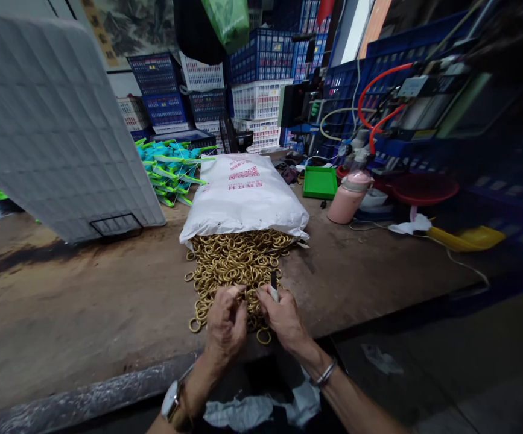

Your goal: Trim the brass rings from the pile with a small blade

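Observation:
A heap of gold-coloured rings [231,259] spills from the mouth of a white sack [247,196] and lies on the table in front of me. My left hand [226,319] is at the heap's near end, thumb and fingers pinched together; whatever is between them is too small to make out. Close beside it, my right hand [283,316] is closed around a small black-and-white tool [274,286], whose dark flat end points up and away from me. Its exact kind does not show. One loose ring [263,336] lies just below and between my hands.
At left a grey ribbed panel [57,126] stands on the wooden table [84,313], before teal-and-green plastic pieces [173,169]. A green tray [320,182], pink bottle [350,198] and yellow scoop [467,238] sit at right, near a machine with orange hoses [370,90]. Crates [263,57] are stacked behind.

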`<state>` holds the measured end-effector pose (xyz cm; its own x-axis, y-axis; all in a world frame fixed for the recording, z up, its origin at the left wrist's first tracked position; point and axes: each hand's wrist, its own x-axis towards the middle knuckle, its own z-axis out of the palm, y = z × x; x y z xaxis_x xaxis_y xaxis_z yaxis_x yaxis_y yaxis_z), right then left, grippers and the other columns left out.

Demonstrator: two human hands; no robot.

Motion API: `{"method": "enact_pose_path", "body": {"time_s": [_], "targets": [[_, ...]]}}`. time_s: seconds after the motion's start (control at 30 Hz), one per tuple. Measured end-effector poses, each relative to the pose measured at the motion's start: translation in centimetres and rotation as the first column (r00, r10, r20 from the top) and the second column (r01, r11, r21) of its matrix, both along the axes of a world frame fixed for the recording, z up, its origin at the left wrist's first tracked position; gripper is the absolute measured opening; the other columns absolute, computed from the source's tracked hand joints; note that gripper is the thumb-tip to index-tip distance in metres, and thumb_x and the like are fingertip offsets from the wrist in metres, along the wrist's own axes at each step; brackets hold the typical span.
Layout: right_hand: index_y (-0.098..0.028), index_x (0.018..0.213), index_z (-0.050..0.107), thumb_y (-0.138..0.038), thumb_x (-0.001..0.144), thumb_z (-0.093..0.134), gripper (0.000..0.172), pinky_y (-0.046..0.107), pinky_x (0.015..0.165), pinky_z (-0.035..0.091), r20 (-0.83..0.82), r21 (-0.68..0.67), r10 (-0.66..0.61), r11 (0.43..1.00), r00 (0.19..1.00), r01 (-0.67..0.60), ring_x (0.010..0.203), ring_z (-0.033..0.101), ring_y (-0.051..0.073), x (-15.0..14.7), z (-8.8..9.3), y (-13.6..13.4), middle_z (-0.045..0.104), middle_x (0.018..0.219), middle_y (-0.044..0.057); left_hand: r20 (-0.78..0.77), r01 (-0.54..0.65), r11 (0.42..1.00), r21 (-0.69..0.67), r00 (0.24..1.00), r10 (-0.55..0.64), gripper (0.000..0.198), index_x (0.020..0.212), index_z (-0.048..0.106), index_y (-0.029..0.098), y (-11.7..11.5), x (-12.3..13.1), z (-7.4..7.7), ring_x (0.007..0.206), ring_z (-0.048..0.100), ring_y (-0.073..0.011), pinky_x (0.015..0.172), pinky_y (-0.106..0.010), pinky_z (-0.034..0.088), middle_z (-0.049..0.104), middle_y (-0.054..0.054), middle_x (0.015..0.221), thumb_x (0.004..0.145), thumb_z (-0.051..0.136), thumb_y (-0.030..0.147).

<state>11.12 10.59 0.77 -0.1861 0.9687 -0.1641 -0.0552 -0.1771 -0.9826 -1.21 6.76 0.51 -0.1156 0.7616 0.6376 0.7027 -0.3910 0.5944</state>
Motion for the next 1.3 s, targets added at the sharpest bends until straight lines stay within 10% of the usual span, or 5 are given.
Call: {"method": "enact_pose_path", "body": {"time_s": [0.3, 0.57, 0.73, 0.9, 1.3], "targets": [[-0.023, 0.068, 0.033, -0.042, 0.062, 0.059, 0.033, 0.015, 0.031, 0.013, -0.3, -0.369, 0.174, 0.886, 0.938, -0.282, 0.033, 0.013, 0.003, 1.3, 1.7, -2.4, 0.025, 0.042, -0.015, -0.131, 0.224, 0.974, 0.034, 0.967, -0.218, 0.031, 0.104, 0.052, 0.024, -2.7, 0.4, -0.7, 0.069, 0.061, -0.0133, 0.06, -0.022, 0.047, 0.065, -0.003, 0.078, 0.078, 0.05, 0.006], [-0.017, 0.069, 0.047, -0.038, 0.077, 0.047, 0.022, 0.017, 0.046, 0.03, 0.16, -0.059, 0.261, 0.965, 0.952, -0.255, 0.048, 0.036, 0.006, 2.4, -0.3, -5.3, 0.039, 0.053, -0.007, 0.198, 0.246, 0.933, -0.262, 0.96, -0.198, 0.01, 0.082, 0.058, 0.018, -6.4, 1.6, -0.8, 0.065, 0.06, -0.0129, 0.062, -0.023, 0.046, 0.065, -0.003, 0.07, 0.079, 0.05, 0.014], [-0.017, 0.065, 0.05, -0.037, 0.077, 0.045, 0.024, 0.019, 0.052, 0.034, 0.283, 0.01, 0.285, 0.954, 0.916, -0.3, 0.053, 0.043, 0.009, 2.5, -0.9, -6.5, 0.046, 0.054, -0.004, 0.693, 0.368, 0.764, -0.529, 0.708, 0.139, 0.018, 0.072, 0.054, 0.016, -8.0, 3.3, -1.0, 0.043, 0.047, -0.0077, 0.041, -0.018, 0.039, 0.057, 0.002, 0.057, 0.077, 0.054, 0.033], [-0.018, 0.057, 0.044, -0.034, 0.078, 0.043, 0.027, 0.019, 0.049, 0.032, 0.349, 0.008, 0.283, 0.952, 0.893, -0.305, 0.048, 0.04, 0.008, 2.4, -1.5, -7.1, 0.044, 0.049, -0.005, 0.801, 0.517, 0.645, -0.563, 0.535, 0.27, 0.029, 0.07, 0.052, 0.015, -8.8, 3.2, -1.3, 0.037, 0.043, -0.0056, 0.034, -0.016, 0.035, 0.053, 0.003, 0.056, 0.07, 0.059, 0.043], [-0.017, 0.069, 0.052, -0.027, 0.082, 0.036, 0.023, 0.019, 0.053, 0.035, 0.482, 0.095, 0.215, 0.951, 0.85, -0.295, 0.052, 0.046, 0.01, 2.2, -1.6, -7.1, 0.051, 0.055, -0.002, 0.948, 0.673, 0.67, -0.313, 0.176, 0.265, 0.022, 0.077, 0.05, 0.015, -9.5, 2.6, -1.1, 0.051, 0.048, -0.0073, 0.043, -0.017, 0.04, 0.056, -0.001, 0.069, 0.073, 0.061, 0.034]]}}
